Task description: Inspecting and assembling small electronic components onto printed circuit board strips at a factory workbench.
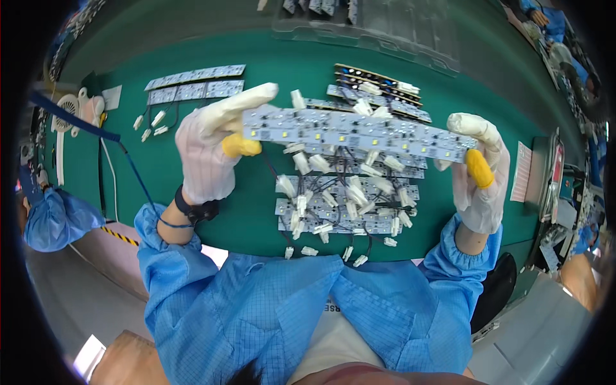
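Between my hands a long white LED circuit board [359,133] is held up, its row of small yellowish LEDs facing me. My left hand [215,144], in a white glove with a yellow thumb cover, pinches the board's left end, its index finger stretched out above. My right hand [480,167], gloved the same way, grips the right end between thumb and fingers. Beneath the held board lies a pile of similar LED boards [350,212] with dark wires and white plug connectors [356,191]. Part of that pile is hidden by the board.
Two LED boards [196,92] with hanging connectors lie at the back left of the green mat [253,215]. A clear plastic tray [385,48] stands at the back. At the left are a small white fan [67,108] and a blue wrist cord [135,173]. Other people work on both sides.
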`<state>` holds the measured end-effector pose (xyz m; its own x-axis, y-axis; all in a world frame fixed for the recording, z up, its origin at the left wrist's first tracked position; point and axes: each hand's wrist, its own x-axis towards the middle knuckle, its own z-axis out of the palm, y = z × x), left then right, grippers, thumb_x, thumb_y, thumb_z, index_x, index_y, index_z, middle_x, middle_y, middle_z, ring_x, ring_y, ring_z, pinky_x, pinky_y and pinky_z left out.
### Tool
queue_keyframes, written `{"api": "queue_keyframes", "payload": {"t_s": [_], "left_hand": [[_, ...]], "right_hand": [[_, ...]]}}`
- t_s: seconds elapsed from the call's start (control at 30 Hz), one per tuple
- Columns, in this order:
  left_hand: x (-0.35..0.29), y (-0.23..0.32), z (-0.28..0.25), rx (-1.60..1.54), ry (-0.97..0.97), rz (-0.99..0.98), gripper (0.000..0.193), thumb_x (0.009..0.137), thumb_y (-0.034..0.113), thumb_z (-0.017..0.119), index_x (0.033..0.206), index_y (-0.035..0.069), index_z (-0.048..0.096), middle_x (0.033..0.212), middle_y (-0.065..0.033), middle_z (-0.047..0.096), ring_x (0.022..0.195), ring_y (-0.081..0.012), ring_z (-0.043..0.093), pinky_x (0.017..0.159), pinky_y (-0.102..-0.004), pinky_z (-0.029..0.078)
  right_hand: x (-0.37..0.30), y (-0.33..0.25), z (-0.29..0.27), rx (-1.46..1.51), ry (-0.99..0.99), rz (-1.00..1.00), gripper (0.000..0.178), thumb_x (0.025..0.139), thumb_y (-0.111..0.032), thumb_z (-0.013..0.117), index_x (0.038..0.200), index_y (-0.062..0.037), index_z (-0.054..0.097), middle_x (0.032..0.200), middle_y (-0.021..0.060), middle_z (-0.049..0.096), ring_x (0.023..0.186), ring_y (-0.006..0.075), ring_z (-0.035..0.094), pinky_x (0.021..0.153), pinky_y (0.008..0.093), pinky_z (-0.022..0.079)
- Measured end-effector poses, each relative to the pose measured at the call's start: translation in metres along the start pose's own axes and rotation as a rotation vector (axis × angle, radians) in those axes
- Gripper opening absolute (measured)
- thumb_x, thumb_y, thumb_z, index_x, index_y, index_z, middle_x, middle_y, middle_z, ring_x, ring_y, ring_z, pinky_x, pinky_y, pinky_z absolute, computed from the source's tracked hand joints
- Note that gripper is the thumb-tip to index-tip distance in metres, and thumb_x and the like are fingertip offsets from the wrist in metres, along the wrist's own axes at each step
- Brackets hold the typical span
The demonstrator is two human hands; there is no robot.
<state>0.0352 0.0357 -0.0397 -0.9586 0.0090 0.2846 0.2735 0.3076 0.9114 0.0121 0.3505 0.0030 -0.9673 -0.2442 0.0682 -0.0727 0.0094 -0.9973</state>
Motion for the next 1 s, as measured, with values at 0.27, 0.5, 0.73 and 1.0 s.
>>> {"api": "queue_keyframes", "payload": {"t_s": [0.27, 0.5, 0.73, 1.0], "left_hand": [[-0.001, -0.011, 0.001, -0.119, 0.004, 0.026, 0.061, 0.082, 0.049, 0.062, 0.107, -0.006, 0.062, 0.112, -0.0151, 0.064, 0.092, -0.0172, 0.063, 0.083, -0.0274, 0.048], [0.003, -0.01, 0.001, -0.073, -0.002, -0.041, 0.062, 0.083, 0.05, 0.061, 0.11, -0.006, 0.06, 0.11, -0.0155, 0.065, 0.093, -0.0163, 0.063, 0.083, -0.0263, 0.048], [0.004, -0.012, 0.004, -0.088, 0.038, -0.016, 0.07, 0.08, 0.052, 0.064, 0.12, -0.006, 0.056, 0.105, -0.0172, 0.065, 0.093, -0.0184, 0.064, 0.086, -0.0278, 0.047], [0.007, -0.016, 0.01, 0.023, 0.067, -0.017, 0.067, 0.086, 0.052, 0.056, 0.121, -0.005, 0.054, 0.112, -0.0158, 0.063, 0.101, -0.0195, 0.06, 0.096, -0.031, 0.041]], "right_hand": [[-0.001, -0.003, -0.009, 0.027, -0.087, 0.043, 0.071, 0.079, -0.05, 0.065, 0.115, 0.0091, 0.05, 0.102, 0.0149, 0.057, 0.077, 0.0173, 0.059, 0.068, 0.0269, 0.048], [-0.001, -0.005, -0.012, 0.022, -0.09, 0.103, 0.06, 0.081, -0.04, 0.064, 0.115, 0.0086, 0.051, 0.101, 0.0148, 0.059, 0.083, 0.0168, 0.061, 0.075, 0.0257, 0.048], [-0.002, -0.009, -0.01, 0.043, -0.098, 0.117, 0.055, 0.079, -0.033, 0.065, 0.114, 0.0076, 0.053, 0.108, 0.0172, 0.059, 0.091, 0.0203, 0.062, 0.078, 0.0293, 0.05], [0.001, -0.011, -0.008, 0.066, -0.178, 0.043, 0.059, 0.08, -0.037, 0.066, 0.114, 0.0096, 0.053, 0.103, 0.0179, 0.062, 0.08, 0.0168, 0.065, 0.075, 0.0287, 0.051]]}}
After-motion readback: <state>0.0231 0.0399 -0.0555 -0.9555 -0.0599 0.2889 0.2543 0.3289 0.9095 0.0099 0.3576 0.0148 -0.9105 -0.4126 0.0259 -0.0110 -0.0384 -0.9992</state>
